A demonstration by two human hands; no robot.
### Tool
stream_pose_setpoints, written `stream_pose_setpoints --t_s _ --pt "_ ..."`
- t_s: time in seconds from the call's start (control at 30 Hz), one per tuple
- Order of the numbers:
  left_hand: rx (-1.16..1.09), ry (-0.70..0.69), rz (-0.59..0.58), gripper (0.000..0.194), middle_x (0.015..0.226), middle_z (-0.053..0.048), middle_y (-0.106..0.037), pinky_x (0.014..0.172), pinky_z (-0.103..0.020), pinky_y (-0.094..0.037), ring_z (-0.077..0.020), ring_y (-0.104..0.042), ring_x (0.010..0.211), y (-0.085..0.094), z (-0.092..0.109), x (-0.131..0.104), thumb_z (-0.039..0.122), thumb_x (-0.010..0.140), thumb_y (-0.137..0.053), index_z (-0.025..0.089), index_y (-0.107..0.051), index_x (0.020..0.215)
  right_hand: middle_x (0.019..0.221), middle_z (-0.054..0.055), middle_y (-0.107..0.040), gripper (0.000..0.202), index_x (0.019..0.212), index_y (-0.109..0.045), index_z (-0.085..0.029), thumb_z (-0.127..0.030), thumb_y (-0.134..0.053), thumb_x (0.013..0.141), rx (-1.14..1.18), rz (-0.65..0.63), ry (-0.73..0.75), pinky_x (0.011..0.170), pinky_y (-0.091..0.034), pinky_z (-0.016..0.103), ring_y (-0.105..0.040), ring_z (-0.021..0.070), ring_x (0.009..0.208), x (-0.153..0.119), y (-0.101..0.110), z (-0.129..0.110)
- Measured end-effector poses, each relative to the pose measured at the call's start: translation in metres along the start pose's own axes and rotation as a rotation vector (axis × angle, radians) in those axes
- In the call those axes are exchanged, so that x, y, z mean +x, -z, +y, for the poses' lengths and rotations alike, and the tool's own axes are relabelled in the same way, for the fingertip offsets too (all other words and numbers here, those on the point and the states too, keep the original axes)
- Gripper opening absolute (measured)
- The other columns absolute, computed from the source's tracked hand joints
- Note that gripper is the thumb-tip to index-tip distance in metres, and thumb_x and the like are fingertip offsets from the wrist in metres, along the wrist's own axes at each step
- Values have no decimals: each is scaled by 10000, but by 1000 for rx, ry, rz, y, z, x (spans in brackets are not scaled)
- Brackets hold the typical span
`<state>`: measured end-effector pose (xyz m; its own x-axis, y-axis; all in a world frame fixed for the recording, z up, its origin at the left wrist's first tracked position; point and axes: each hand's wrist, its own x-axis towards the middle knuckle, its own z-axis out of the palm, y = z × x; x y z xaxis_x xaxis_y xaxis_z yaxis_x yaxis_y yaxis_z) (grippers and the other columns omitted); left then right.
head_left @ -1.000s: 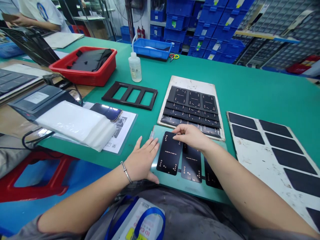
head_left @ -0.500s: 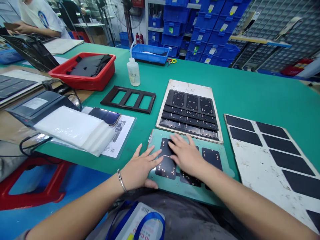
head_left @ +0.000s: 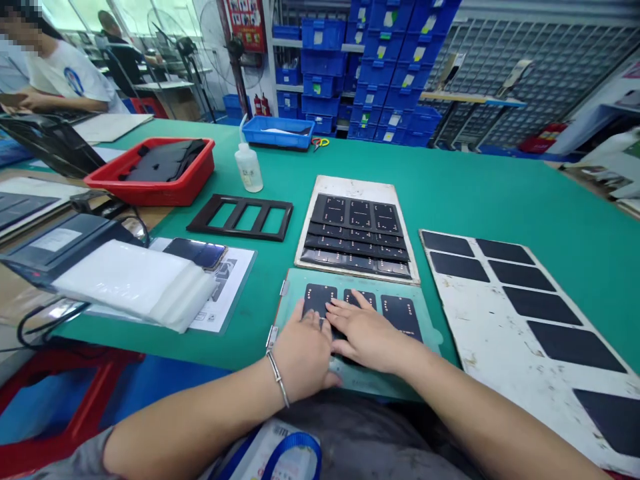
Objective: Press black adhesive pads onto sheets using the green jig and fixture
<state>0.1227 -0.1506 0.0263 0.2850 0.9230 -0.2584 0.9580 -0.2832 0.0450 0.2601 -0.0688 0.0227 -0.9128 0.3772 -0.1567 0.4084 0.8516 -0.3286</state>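
A green translucent fixture plate (head_left: 370, 383) lies at the table's front edge, with three black panels in it. My left hand (head_left: 305, 347) rests flat on the leftmost black panel (head_left: 320, 293), fingers spread a little, a bracelet at the wrist. Beside it, my right hand (head_left: 367, 333) lies palm down over the middle panel, fingers apart. Neither hand holds anything. The right panel (head_left: 401, 317) is uncovered. Just behind the fixture, a white board (head_left: 355, 187) bears overlapping black strips (head_left: 360, 230) with small dots.
To the right lies a white board (head_left: 480, 333) with black rectangles. On the left are a black frame (head_left: 240, 217), a bottle (head_left: 249, 167), a red bin (head_left: 170, 193), a phone (head_left: 195, 252) and white sleeves (head_left: 135, 280). A person (head_left: 75, 80) sits at the far left.
My left hand has moved right and onto the left panel, close to my right hand. My right hand has shifted slightly toward the middle panel. The view has tilted up and turned right.
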Motion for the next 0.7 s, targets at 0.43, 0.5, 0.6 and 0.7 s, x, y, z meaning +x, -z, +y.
stream_pose_setpoints --t_s 0.43,0.5,0.6,0.7 --pt "140 -84 -148 1041 1170 -245 -593 952 -667 -154 -498 -436 1161 -6 28 14 740 485 -665 275 -371 1369 1314 188 -408 1003 1437 -215 -199 -508 -697 614 117 58 -785 700 -471 364 -571 326 1008 -98 -4 82" --pt "142 -83 -141 1013 1148 -240 -609 942 -675 -160 -498 -447 1150 -5 28 15 699 491 -698 273 -394 1358 1279 194 -418 1028 1439 -202 -192 -502 -707 598 137 48 -801 673 -470 352 -583 322 974 -94 -4 79" --pt "125 -76 -118 985 1140 -229 -618 927 -689 -162 -500 -451 1140 -8 30 15 642 476 -738 274 -432 1337 1172 194 -469 1057 1434 -211 -197 -520 -720 566 52 45 -838 593 -463 355 -612 324 864 -87 -1 72" --pt "108 -63 -105 974 1147 -237 -611 923 -701 -148 -507 -437 1149 -12 32 15 598 472 -758 267 -443 1332 1126 203 -487 1077 1431 -220 -186 -520 -730 543 -52 65 -880 549 -467 376 -626 325 782 -85 6 65"
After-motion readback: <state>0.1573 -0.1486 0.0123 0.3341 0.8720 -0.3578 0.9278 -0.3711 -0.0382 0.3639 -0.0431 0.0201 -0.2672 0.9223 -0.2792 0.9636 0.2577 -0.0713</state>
